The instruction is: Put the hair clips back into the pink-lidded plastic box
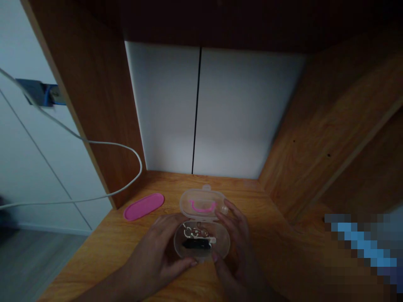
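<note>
A clear plastic case (178, 248) with rounded ends stands on the wooden surface, its lid (185, 205) swung back on the far side. The lid carries a pink handle (203, 209). Inside the case lie a dark, elongated object (197, 244) and some shiny metal rings (190, 230); their exact kind is too dim to tell. My left hand (157, 243) curves around the case's left side, thumb along the near rim. On the right side, my right hand (237, 243) grips the case, with its upper fingers by the lid's right edge.
A pink oval tray-like piece (144, 206) lies at the left on the wooden surface (103, 247). A white cable (126, 147) loops in from the left. Wooden side panels (103, 105) and a white back panel (233, 113) enclose the space. A pixelated patch covers the lower right.
</note>
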A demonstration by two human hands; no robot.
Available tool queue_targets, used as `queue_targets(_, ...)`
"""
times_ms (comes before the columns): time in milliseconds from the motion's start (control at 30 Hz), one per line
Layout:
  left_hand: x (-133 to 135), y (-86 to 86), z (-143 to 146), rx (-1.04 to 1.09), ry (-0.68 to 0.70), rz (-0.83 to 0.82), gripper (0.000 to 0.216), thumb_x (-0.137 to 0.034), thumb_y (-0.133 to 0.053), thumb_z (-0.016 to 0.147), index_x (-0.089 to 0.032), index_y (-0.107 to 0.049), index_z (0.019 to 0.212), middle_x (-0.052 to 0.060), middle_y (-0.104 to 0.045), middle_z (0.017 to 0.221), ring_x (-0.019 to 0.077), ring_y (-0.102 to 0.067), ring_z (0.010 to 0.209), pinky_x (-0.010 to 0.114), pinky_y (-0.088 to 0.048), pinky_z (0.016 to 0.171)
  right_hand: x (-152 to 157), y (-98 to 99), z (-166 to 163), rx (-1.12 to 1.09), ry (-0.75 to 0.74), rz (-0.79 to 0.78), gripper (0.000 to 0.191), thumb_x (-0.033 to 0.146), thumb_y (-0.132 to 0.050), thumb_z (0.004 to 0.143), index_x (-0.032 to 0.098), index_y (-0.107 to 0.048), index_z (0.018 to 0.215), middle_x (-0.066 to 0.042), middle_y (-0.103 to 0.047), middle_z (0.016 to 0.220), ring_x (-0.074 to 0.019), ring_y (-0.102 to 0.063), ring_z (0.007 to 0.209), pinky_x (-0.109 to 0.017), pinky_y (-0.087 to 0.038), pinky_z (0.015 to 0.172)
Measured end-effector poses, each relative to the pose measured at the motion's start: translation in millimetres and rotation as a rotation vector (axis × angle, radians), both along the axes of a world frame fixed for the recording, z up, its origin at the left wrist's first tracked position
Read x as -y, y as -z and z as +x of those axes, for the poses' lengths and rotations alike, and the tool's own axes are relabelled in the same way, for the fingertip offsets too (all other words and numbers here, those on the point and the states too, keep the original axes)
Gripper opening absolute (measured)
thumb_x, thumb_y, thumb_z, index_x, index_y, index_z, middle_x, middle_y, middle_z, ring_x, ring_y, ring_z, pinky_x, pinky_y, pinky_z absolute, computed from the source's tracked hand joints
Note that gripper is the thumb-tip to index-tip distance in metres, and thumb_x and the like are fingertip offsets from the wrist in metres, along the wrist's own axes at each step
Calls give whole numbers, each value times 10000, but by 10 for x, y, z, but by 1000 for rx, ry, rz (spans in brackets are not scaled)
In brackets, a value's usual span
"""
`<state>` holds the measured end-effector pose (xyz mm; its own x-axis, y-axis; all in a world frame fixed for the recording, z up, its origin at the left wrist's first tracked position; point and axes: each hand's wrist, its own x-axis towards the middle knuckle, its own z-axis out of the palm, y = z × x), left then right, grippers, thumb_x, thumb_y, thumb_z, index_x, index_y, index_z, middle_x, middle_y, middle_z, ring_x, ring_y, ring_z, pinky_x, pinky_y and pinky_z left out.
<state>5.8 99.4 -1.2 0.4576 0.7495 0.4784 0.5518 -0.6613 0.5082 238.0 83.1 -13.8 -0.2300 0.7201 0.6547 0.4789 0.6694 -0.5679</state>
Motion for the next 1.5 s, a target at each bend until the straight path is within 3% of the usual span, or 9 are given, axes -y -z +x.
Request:
queue_targets(133, -28, 27, -99, 20, -8, -44, 657, -408, -750, 804, -276, -459, 1378, 108, -607, 1344, 306, -595, 1208, 501, -506, 1016, -52, 63, 16, -110, 131, -92, 593, 287, -520, 955, 359, -306, 1503, -31, -176, 1632, -336, -180, 1505, -617, -278, 1187)
queue_targets(233, -49, 10, -130, 61, 21, -72, 664, -379, -748, 815, -277, -445, 1397, 110, -586, 1368, 295, -580, 1234, 499, -499, 1036, -82, 104, 11, -266, 20, -303, 575, 372, -430, 1017, 334, -211, 1547, -55, -250, 1628, -275, -292, 1481, -534, -364, 1169)
queue_targets(300, -52, -3, -132, 73, 56, -98, 644, -368, -748, 819, -278, -461, 1388, 110, -572, 1383, 289, -572, 1247, 484, -501, 1042, -86, 112, 8, -336, -10, -418, 564, 433, -385, 1030, 332, -201, 1553, -47, -315, 1608, -242, -331, 1467, -511, -358, 1178)
queue_targets(400, -41, 3, -131, 48, 103, -110, 604, -344, -726, 844, -293, -473, 1390, 105, -521, 1438, 292, -521, 1309, 483, -470, 1084, -73, 105, 17, -353, 37, -493, 535, 517, -373, 1015, 322, -339, 1512, -25, -402, 1565, -232, -300, 1480, -517, -320, 1197)
queue_targets(533, -30, 36, -139, -7, 90, -138, 662, -330, -707, 861, -304, -399, 1447, 112, -400, 1534, 311, -410, 1402, 531, -405, 1135, -53, 80, 25, -370, -6, -550, 522, 567, -353, 1004, 278, -524, 1403, -41, -523, 1480, -251, -401, 1431, -515, -384, 1161)
queue_targets(667, -43, 48, -134, -6, 46, -157, 726, -304, -728, 836, -284, -352, 1457, 124, -350, 1559, 320, -351, 1437, 567, -365, 1153, -48, 41, 5, -361, -23, -562, 485, 559, -376, 1002, 284, -586, 1341, -41, -573, 1432, -262, -486, 1369, -505, -362, 1174)
queue_targets(867, -51, 67, -121, 2, -19, -185, 749, -214, -742, 790, -302, -364, 1431, 91, -497, 1453, 293, -495, 1336, 529, -428, 1112, -46, 25, 7, -303, -58, -551, 466, 560, -459, 973, 291, -583, 1332, -51, -591, 1402, -281, -509, 1336, -506, -346, 1179)
queue_targets(1267, -3, 32, -90, -7, 56, -126, 774, -82, -667, 779, -309, -326, 1436, 101, -439, 1372, 283, -453, 1302, 493, -448, 1096, -35, 29, 21, -314, -132, -399, 308, 423, -457, 1007, 300, -626, 1233, -65, -605, 1335, -245, -531, 1271, -467, -407, 1124)
queue_targets(1500, 5, 14, -100, -48, 72, -133, 705, -127, -661, 827, -322, -347, 1426, 76, -412, 1309, 241, -453, 1271, 432, -454, 1095, -26, 17, 45, -258, -170, -334, 270, 367, -468, 1011, 341, -641, 1218, -34, -594, 1326, -225, -518, 1279, -416, -391, 1127)
